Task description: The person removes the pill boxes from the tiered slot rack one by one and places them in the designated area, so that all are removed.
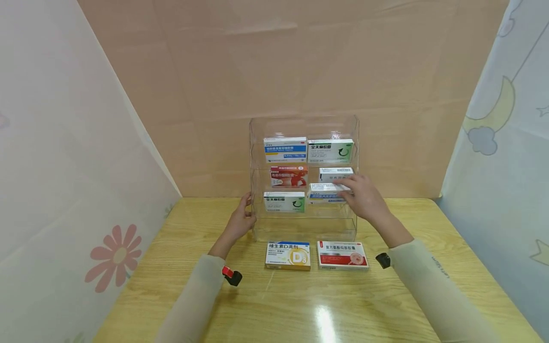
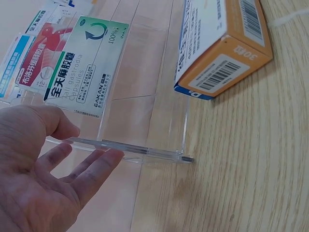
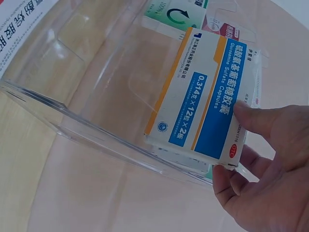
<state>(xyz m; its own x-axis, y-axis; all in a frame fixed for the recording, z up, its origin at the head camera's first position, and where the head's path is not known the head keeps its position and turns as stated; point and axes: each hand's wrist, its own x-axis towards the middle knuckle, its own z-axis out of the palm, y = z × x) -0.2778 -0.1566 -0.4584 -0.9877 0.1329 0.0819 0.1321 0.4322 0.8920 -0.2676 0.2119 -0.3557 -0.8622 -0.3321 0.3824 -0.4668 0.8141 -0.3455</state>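
Note:
A clear tiered display rack (image 1: 304,228) stands on the table with medicine boxes on its tiers. My left hand (image 1: 240,220) pinches the rack's left side panel, thumb on one face and fingers on the other, as the left wrist view shows. My right hand (image 1: 364,197) holds a blue-and-white glucosamine capsule box (image 3: 203,96) by its end, thumb on the printed front. That box is at the right of a lower tier, level with a green-and-white capsule box (image 1: 284,202) on the left. Right above it, a white box (image 1: 334,175) is partly hidden by the held box.
A red ibuprofen box (image 1: 289,176), another blue-and-white box (image 1: 285,150) and another green-and-white box (image 1: 330,151) sit higher up. On the table before the rack lie an orange-and-white vitamin D box (image 1: 287,256) and a red-and-white capsule box (image 1: 342,255).

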